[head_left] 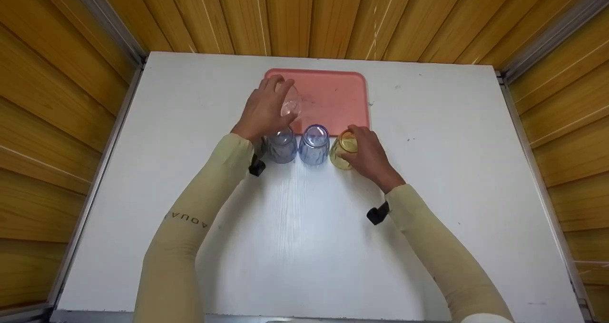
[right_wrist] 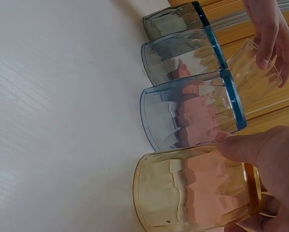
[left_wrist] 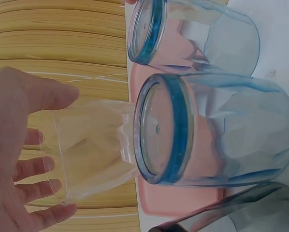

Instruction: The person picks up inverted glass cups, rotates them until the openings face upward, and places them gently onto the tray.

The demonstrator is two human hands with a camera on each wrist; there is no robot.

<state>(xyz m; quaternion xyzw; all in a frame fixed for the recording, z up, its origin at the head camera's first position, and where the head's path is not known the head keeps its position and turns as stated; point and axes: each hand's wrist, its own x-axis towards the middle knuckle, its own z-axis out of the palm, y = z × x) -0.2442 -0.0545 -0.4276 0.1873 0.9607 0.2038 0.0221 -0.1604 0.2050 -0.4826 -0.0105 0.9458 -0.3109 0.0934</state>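
Observation:
My left hand (head_left: 266, 106) holds a clear glass (left_wrist: 93, 150) over the pink tray (head_left: 328, 99). Thumb and fingers spread around its wide rim, which is uppermost. My right hand (head_left: 371, 156) grips a yellow glass (right_wrist: 197, 193) near its base; this glass stands upside down at the tray's front edge. Left of it, two blue glasses (head_left: 314, 147) stand inverted in a row. A dark grey glass (right_wrist: 176, 24) ends the row, mostly hidden under my left wrist in the head view.
The white table (head_left: 285, 247) carries the tray toward its back edge. Wooden slat walls (head_left: 328, 18) with metal edging rise at the back and both sides. A black wrist camera (head_left: 257, 166) on the left arm hangs close to the glass row.

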